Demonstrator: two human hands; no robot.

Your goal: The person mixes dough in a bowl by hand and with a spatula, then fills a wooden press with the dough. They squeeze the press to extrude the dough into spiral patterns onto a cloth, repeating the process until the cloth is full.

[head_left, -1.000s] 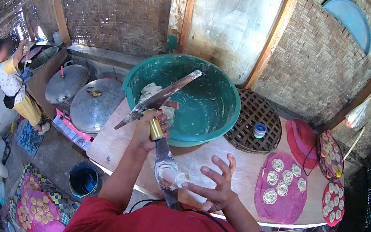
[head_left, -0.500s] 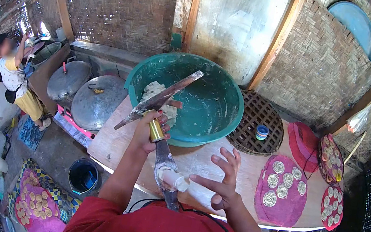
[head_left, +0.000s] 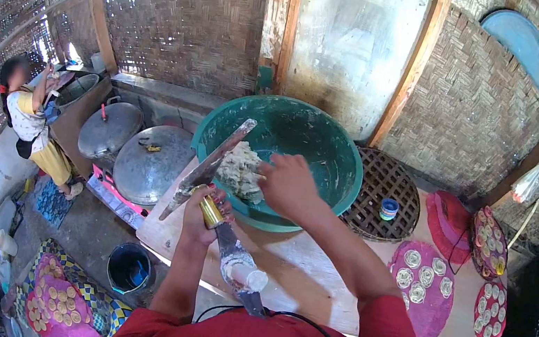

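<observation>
My left hand [head_left: 202, 216] is wrapped round a wooden press [head_left: 229, 243] with a gold-coloured metal cylinder [head_left: 211, 213] at the grip and a long wooden bar [head_left: 214, 163] across it. White dough [head_left: 257, 280] fills the opening of the pale tube at its lower end. Over the green basin [head_left: 268, 221], my right hand [head_left: 287, 184] reaches beside a lump of pale dough [head_left: 240, 169]; its fingers are bent, and whether they touch the dough I cannot tell.
Right of the basin, a woven tray [head_left: 369, 184] holds a small blue jar [head_left: 388, 209]. Dough spirals lie on a pink cloth [head_left: 428, 314]. Two lidded pots [head_left: 153, 166] stand left. Another person [head_left: 30, 120] is at the far left. A black bucket [head_left: 129, 268] sits on the floor.
My right hand has moved from beside the tube's lower end up and forward over the basin. The press has shifted slightly in my left hand, and the view has moved a little.
</observation>
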